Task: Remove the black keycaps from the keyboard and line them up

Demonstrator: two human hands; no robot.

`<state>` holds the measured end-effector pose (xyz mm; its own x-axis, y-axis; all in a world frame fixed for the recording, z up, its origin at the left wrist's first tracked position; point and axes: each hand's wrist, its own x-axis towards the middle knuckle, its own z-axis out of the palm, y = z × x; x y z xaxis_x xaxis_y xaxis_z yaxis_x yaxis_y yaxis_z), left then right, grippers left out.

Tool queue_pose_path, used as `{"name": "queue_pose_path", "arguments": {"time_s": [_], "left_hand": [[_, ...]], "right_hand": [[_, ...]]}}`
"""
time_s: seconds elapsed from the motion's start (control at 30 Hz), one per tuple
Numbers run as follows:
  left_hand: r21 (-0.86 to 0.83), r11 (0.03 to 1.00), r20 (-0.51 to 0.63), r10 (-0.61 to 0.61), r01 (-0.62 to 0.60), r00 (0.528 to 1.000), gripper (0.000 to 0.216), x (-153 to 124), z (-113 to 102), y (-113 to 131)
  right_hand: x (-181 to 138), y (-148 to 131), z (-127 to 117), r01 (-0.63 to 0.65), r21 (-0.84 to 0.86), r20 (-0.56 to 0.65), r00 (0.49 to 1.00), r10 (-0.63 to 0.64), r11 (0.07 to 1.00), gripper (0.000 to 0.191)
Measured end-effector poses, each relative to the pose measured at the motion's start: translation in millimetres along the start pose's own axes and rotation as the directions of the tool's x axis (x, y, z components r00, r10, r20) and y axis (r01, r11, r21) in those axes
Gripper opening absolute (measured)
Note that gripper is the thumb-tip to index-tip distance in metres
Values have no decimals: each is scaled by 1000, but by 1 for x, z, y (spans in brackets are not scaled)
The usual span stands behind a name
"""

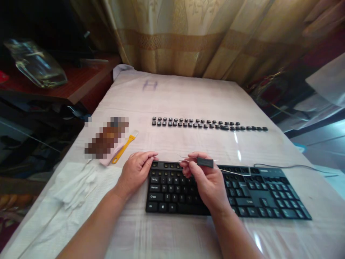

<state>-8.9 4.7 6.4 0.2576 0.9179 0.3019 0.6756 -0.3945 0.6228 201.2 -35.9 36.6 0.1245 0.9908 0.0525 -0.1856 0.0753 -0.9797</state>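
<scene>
A black keyboard point(188, 208) lies flat before me, its upper left rows without caps and showing bare key posts. My left hand point(137, 169) is at its upper left corner, fingers together along the back edge and the thumb against the corner, gripping it. Over the upper rows, my right hand point(206, 176) holds a wire keycap puller point(205, 162) by its black middle, between thumb and fingers. The puller's wire ends point left and right, just above the keys. Behind the keyboard, removed black keycaps point(190, 125) lie in two rows on the cloth.
A yellow-handled brush point(124, 148) lies left, beside a blurred-out brown item point(106, 138) and a pink cloth point(109, 157). White cloth point(72, 183) covers the near left. The keyboard cable point(291, 166) runs right. A glass jar point(37, 64) is on the wooden desk point(78, 88).
</scene>
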Motion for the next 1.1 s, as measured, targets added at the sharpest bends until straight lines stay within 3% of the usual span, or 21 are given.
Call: {"name": "queue_pose_path", "arguments": {"time_s": [0.1, 0.23, 0.53, 0.73, 0.93, 1.1], "left_hand": [[10, 999, 5, 36, -36, 999, 23, 3, -2, -4], [21, 999, -8, 37, -37, 999, 23, 5, 0, -6], [-5, 1000, -14, 26, -26, 1000, 22, 7, 2, -7], [-9, 999, -14, 32, -32, 999, 21, 6, 4, -9], [0, 999, -21, 40, -40, 999, 20, 6, 5, -9], [11, 999, -17, 43, -43, 999, 21, 5, 6, -9]], "right_hand": [[-3, -2, 5, 79, -178, 58, 996, -69, 981, 9], [-9, 2, 11, 254, -400, 231, 958, -171, 881, 7], [-14, 10, 15, 503, -549, 462, 848, -259, 667, 10], [-15, 10, 18, 533, -619, 502, 833, -231, 578, 10], [-6, 3, 23, 483, -688, 517, 850, -100, 543, 6], [1, -1, 28, 612, -665, 649, 757, -76, 428, 3]]}}
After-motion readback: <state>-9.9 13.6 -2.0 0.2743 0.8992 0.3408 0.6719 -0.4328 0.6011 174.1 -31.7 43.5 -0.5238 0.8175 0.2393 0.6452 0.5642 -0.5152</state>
